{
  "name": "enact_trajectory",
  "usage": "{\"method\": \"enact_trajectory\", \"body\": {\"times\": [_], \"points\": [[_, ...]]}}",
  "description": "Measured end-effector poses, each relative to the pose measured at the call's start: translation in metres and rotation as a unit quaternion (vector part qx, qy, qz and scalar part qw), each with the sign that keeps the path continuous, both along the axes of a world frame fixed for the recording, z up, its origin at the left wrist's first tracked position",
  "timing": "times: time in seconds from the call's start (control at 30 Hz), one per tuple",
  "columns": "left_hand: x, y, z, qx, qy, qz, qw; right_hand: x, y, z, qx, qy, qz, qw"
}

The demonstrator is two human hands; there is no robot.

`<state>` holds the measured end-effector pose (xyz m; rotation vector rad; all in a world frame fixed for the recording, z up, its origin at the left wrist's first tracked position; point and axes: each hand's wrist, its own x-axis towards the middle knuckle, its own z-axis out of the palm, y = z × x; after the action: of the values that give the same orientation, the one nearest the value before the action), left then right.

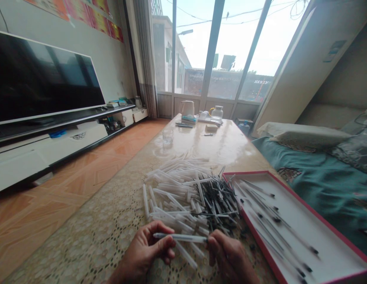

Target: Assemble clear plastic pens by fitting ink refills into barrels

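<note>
Between my two hands a clear-barrelled pen (188,238) lies level above the near part of the table. My left hand (152,244) pinches its tip end between thumb and fingers. At the other end, my right hand (226,250) is closed round the pen's dark end. Just beyond is a heap of clear white pen barrels (171,193), with a pile of thin black refills (217,199) against its right side. A shallow red-rimmed box lid (308,209) on the right holds several pens (275,225) with black ends.
The long table (112,209) has a patterned cover. Farther back stand a drinking glass (167,137), a glass pitcher (217,113) and small boxes. A sofa (302,165) borders the right side; a TV cabinet (73,138) stands left across the tiled floor.
</note>
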<state>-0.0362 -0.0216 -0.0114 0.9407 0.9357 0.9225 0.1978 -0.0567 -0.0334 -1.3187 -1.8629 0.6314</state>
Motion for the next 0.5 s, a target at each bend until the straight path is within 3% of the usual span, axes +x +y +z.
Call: {"method": "enact_trajectory", "body": {"times": [0.1, 0.27, 0.5], "points": [[-0.0006, -0.0008, -0.0028, 0.0, 0.001, 0.004, 1.0, 0.0011, 0.0008, -0.0011, 0.03, 0.023, -0.001, 0.999], [-0.0011, -0.0012, -0.003, -0.003, 0.005, 0.002, 1.0, 0.0015, 0.0, 0.0043, -0.012, 0.021, 0.007, 1.0], [-0.0009, 0.0003, -0.0026, -0.004, 0.003, -0.003, 1.0, 0.0021, 0.0005, 0.0033, -0.008, 0.013, 0.006, 1.0]]}}
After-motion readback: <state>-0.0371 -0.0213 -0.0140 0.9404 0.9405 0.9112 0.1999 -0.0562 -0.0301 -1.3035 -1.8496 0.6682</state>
